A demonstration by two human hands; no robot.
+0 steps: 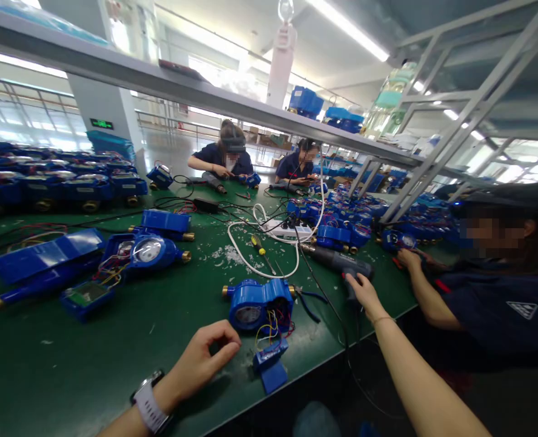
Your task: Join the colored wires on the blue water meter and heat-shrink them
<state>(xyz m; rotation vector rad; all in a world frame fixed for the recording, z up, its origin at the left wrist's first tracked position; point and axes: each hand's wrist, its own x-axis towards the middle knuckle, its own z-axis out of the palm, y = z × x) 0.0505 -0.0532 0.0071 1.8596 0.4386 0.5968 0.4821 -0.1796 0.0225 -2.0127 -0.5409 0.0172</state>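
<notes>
My left hand [207, 355], a watch on its wrist, hovers over the near side of the bench. Its fingers are curled towards the thumb, with nothing visible in them. To its right lies a blue water meter [253, 306], its housing open, with coloured wires running to a small blue cover part [271, 361]. My right hand [364, 294] is closed around the handle of a dark heat gun [339, 262], whose nozzle points left. Pliers with blue handles [310, 303] lie between the meter and the heat gun. A yellow screwdriver [259, 247] rests farther back.
A white power strip [282, 228] with looping cables lies mid-bench near white scraps [232, 258]. More meters [148, 252] stand left, with rows [59, 182] behind. A co-worker [491, 291] sits close on my right; two others work opposite. An overhead shelf [232, 97] crosses above.
</notes>
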